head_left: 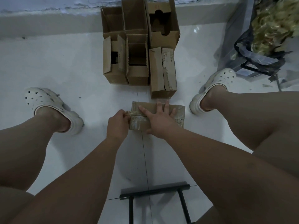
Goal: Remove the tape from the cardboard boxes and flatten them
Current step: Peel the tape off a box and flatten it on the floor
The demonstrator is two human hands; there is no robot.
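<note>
A small taped cardboard box (178, 113) lies on the white tiled floor between my feet. My right hand (159, 119) presses flat on its top with the fingers spread. My left hand (117, 124) pinches a strip of clear tape (135, 113) at the box's left end, and the strip is partly lifted off the cardboard. More clear tape (137, 124) covers the box's left side.
Several open cardboard boxes (137, 62) stand in a cluster farther ahead, against the wall's base. A black metal frame (155, 191) lies under me. At the right stand a black bag of yellowish material (271, 25) and a stand. My feet wear white clogs (48, 102).
</note>
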